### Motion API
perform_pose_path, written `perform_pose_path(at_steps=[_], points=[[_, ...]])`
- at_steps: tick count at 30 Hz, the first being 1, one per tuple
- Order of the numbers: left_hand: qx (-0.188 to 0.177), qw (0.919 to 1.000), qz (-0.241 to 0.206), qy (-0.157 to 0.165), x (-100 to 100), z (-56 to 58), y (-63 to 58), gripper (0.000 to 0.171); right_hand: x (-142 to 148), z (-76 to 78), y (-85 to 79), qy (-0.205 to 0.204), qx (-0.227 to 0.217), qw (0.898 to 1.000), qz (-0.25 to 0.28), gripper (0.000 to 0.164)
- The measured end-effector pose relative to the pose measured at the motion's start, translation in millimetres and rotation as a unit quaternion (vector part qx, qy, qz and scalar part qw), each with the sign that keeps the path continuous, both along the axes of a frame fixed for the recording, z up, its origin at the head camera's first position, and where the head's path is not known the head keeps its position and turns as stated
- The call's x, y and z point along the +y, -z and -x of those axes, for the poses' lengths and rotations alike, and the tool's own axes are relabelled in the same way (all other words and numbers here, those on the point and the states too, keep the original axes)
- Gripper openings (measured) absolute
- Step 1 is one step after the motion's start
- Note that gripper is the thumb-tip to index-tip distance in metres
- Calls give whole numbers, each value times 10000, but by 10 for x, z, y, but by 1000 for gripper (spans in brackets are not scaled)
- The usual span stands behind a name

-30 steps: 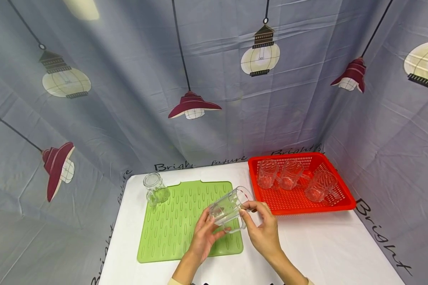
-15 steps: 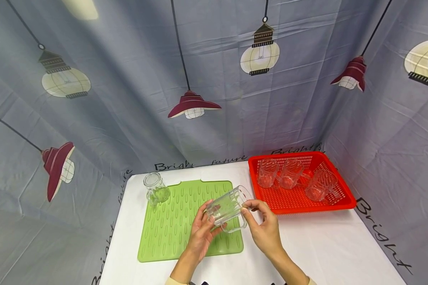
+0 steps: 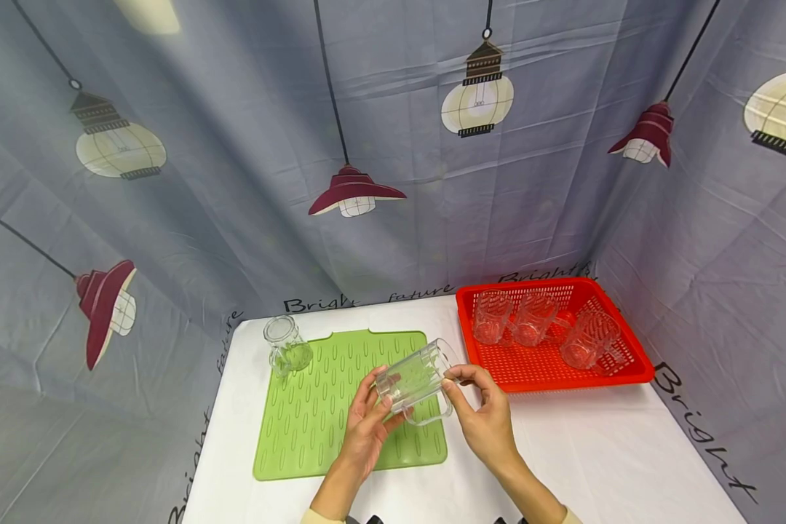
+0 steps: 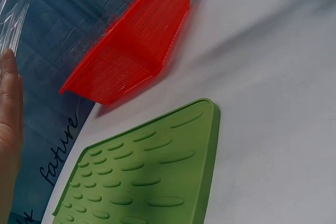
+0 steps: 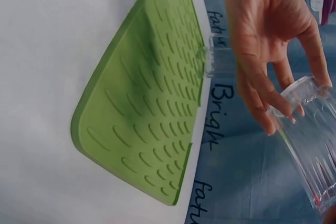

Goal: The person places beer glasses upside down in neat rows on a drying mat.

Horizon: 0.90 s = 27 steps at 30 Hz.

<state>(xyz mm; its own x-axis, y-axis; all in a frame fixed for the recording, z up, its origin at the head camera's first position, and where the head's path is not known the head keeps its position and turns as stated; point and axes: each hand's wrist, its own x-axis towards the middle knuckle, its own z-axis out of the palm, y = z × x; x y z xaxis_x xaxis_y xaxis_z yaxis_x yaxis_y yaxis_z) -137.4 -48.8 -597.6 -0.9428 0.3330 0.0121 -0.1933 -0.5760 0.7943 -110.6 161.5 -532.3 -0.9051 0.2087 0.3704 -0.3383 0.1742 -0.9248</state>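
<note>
A clear glass mug (image 3: 411,380) is held tilted above the green mat (image 3: 314,422), its handle hanging on the lower side. My left hand (image 3: 364,431) grips the mug's lower left end between thumb and fingers; the right wrist view shows this left hand (image 5: 273,30) around that end of the mug (image 5: 310,140). With thumb and forefinger, my right hand (image 3: 486,422) pinches the mug near its upper right end. Only part of the left hand (image 4: 8,114) appears in the left wrist view. A second glass mug (image 3: 290,348) stands on the mat's back left corner.
A red plastic basket (image 3: 570,388) sits at the back right of the white table (image 3: 583,451). Inside it are three glass mugs, one at the left (image 3: 491,318), one beside it, and one to the right. A grey printed curtain (image 3: 393,255) hangs behind.
Both hands stay on the mug. It has shifted slightly to the left with my left hand, while my right hand has hardly moved. The mat, basket and other mugs remain in place.
</note>
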Motion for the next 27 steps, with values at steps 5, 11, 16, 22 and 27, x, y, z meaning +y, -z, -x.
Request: perform_pose_path(at_steps=[5,11,16,22,27], points=[[60,9998,124,-118,-17,24,-24,60,-2,19,13,9,161,9999,-35,19],[206,9992,288,-204,-52,68,-51,60,13,14,11,-6,107,9999,-92,22],[243,9983,420,-312,-110,117,-57,60,57,8,10,29,21,10000,-86,24],[106,9930,821,-843,-240,191,-74,61,162,-16,11,154,-188,9995,-203,24],[152,9875,950,-1245,-377,278,-84,61,240,-23,31,234,-239,9992,-231,24]])
